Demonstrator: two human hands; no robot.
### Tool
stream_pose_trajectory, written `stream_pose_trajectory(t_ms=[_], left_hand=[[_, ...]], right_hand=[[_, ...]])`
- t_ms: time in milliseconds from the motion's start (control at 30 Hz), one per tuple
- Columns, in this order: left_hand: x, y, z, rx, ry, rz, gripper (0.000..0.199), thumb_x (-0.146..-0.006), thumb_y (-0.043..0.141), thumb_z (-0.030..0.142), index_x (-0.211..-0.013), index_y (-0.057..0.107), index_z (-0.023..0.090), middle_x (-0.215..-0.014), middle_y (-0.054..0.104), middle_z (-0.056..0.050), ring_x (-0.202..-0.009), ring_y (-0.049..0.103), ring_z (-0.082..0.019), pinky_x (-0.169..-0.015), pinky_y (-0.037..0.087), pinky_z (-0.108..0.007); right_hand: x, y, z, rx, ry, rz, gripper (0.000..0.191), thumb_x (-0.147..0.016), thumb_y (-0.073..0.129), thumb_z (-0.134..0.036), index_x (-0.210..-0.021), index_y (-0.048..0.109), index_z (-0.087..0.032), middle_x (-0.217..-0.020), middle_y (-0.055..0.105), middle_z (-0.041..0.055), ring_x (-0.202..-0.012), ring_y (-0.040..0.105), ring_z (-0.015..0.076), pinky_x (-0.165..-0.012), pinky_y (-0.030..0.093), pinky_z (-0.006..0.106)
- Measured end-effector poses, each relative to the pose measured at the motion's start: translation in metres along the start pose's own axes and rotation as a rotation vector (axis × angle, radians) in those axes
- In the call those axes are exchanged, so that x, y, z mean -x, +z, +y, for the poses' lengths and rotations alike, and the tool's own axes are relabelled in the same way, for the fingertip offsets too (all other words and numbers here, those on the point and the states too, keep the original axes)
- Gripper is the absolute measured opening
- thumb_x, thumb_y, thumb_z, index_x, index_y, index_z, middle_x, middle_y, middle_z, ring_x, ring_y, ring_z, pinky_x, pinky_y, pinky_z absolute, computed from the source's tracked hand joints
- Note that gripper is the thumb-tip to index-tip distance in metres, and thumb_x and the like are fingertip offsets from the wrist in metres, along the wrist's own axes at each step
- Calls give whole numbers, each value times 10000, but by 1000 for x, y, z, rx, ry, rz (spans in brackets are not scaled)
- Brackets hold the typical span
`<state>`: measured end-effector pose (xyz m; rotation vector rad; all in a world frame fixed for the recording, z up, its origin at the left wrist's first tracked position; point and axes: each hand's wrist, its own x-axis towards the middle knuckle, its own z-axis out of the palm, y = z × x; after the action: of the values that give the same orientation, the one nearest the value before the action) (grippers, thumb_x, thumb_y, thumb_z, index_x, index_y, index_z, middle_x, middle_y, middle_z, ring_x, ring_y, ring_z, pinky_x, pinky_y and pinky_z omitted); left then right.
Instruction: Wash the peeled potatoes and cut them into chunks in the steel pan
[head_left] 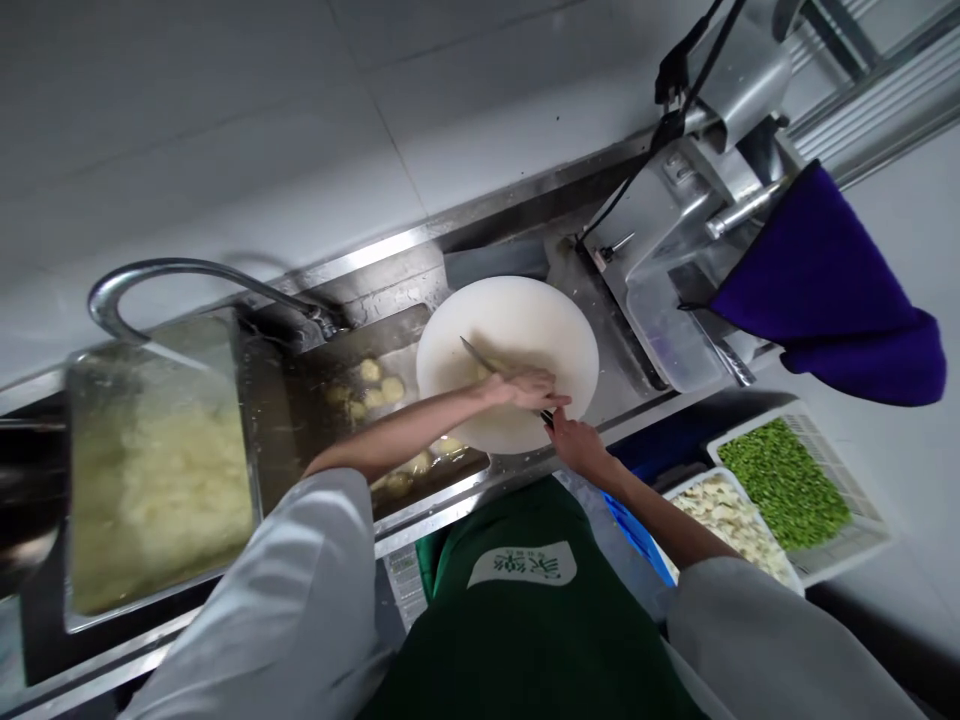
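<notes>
My right hand (576, 441) is closed around the black handle of a kitchen knife (475, 353), whose blade points up and left across a round white cutting board (517, 305). My left hand (529, 388) lies over the knife and board, its fingers stretched toward my right hand; it hides the middle of the blade. Pale yellow pieces, perhaps potato (482, 371), show beside the blade, partly covered by my left hand. The board rests across the sink, where several peeled potatoes (391, 389) sit in water.
Water runs from a curved faucet (176, 266) into a large metal pan (251, 450) of pale yellow food at left. A slicing machine (645, 215) and purple cloth (832, 290) are at right. Below stand baskets of chopped greens (784, 480) and whitish pieces (724, 515).
</notes>
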<state>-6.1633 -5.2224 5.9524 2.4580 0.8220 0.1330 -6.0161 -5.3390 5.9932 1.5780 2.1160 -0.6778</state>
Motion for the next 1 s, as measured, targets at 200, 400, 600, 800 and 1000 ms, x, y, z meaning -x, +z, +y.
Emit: stream_pose_trajectory(t_ms=[200,400,600,800,1000], left_hand=[[12,-26,9,27,143,-94,478,-964,496,571,-662,624,223,-612,618,-8,-527,543,-154,-568,401,-301],[77,-18,-3,-209,-36,328,316,-990,452,409,-887,669,204,-898,676,-77,-803,611,-202,-761,494,-371],[146,59,-24,-163,-157,445,238,-933,626,453,-986,693,231,-1030,646,-97,-1025,592,-256,-958,490,-493],[167,91,-14,-45,-443,731,328,-985,551,423,-1239,620,226,-1105,554,-107,-1082,600,-239,-917,567,-402],[168,74,3,-38,-499,951,237,-1010,507,387,-1066,654,209,-1005,612,-93,-1001,626,-220,-900,570,-393]], right_hand=[[5,-1,0,-26,-13,25,415,-1065,306,-345,-1340,445,-66,-1065,727,229,-1037,721,286,-828,541,334],[-3,0,12,-64,-16,30,360,-1071,284,-392,-1260,426,-121,-1047,724,198,-980,727,271,-802,511,319],[-4,-6,12,-33,-29,14,364,-1064,292,-391,-1281,413,-125,-1063,714,196,-989,712,274,-806,484,321],[-14,-22,6,-20,-74,40,334,-1068,294,-389,-1221,464,-146,-1054,725,167,-999,706,269,-819,458,309],[8,-24,-8,45,-16,98,356,-1081,229,-392,-1201,453,-143,-1004,736,169,-936,726,256,-779,460,294]])
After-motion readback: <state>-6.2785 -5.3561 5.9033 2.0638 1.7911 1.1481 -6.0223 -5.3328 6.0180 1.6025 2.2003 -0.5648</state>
